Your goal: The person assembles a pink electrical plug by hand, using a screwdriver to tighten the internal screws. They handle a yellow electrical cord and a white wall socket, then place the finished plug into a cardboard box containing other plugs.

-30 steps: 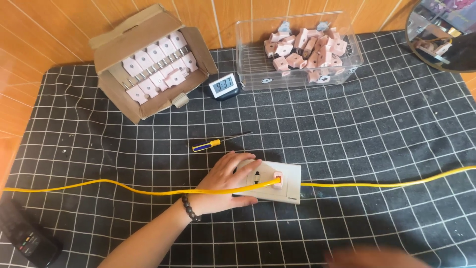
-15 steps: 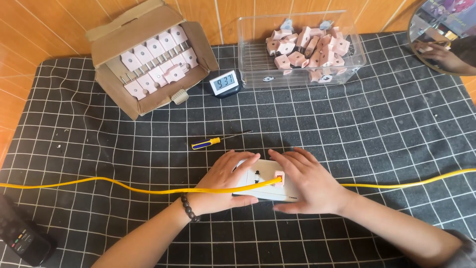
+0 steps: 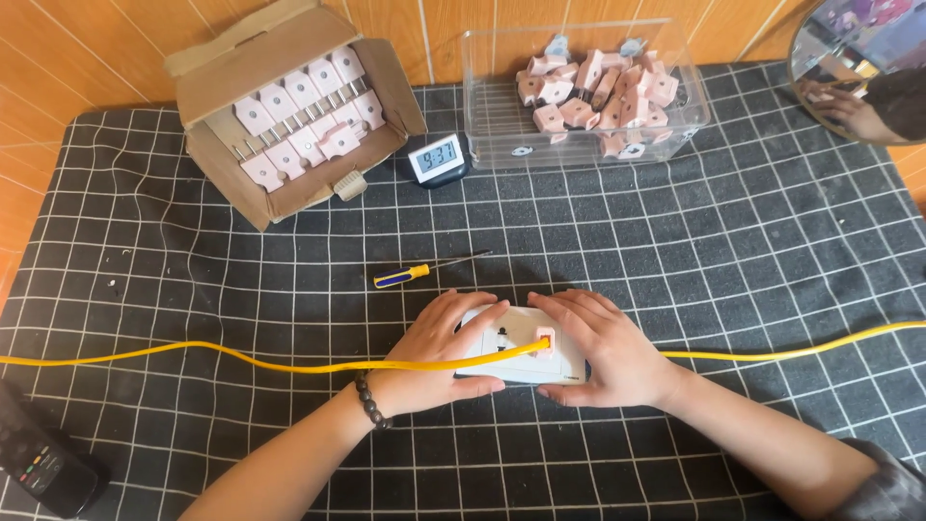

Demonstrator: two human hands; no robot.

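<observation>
A: Here, both hands rest on the white socket plate (image 3: 516, 347), which lies flat on the gridded black mat (image 3: 733, 251) near the front of the counter; the left hand (image 3: 439, 352) covers its left end, fingers spread over the top and thumb along the near edge; the right hand (image 3: 603, 347) cups its right end likewise.

B: And the grip; closed or loose?

A: Each grip is wide, pressing on the plate from its side rather than wrapped round it; a yellow cable (image 3: 241, 359) runs across the mat from left to right and meets the plate at a small orange fitting (image 3: 543, 340) between the two hands.

B: What lies about?

A: A yellow-handled screwdriver (image 3: 424, 272) just beyond the hands; further back an open cardboard box (image 3: 289, 106) of pale pink parts, a small digital clock (image 3: 436, 157), and a clear plastic tub (image 3: 588, 92) of similar pink pieces; a dark remote control (image 3: 39, 453) at the near left corner.
</observation>
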